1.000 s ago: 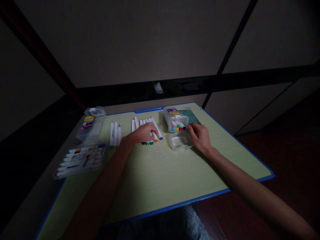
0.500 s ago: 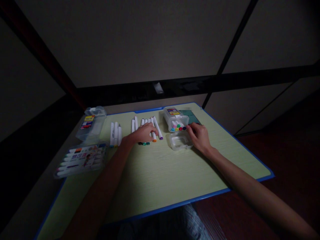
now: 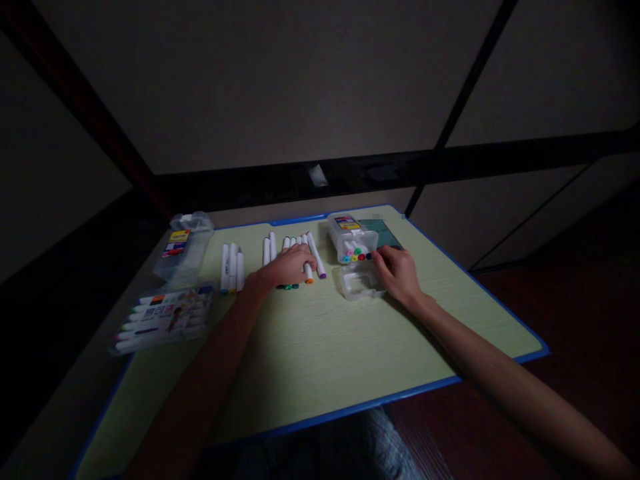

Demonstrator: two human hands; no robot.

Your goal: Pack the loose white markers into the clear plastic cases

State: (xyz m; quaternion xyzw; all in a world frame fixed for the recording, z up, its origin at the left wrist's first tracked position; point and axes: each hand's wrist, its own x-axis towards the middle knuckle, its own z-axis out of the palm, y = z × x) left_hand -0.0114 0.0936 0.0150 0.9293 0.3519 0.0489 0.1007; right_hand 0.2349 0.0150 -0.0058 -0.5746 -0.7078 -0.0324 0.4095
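Note:
My left hand [image 3: 286, 267] lies over a row of white markers [image 3: 311, 257] with coloured caps on the pale green table [image 3: 320, 353], its fingers curled round several of them. My right hand [image 3: 399, 274] rests at the right side of a clear plastic marker box [image 3: 350, 240] that lies on its side with coloured marker ends showing. The box's hinged clear lid [image 3: 361, 281] lies open on the table just left of that hand. The right fingers touch the box's mouth; whether they hold anything is hidden.
Three more white markers [image 3: 231, 269] lie left of the row. A second clear box [image 3: 183, 250] sits at the far left corner, with a flat pack of markers [image 3: 163, 319] in front of it. A dark flat item [image 3: 386, 235] lies behind the right hand. The table has a blue edge.
My left hand has slid slightly back and left over the markers, drawing them closer together. The right hand has barely moved.

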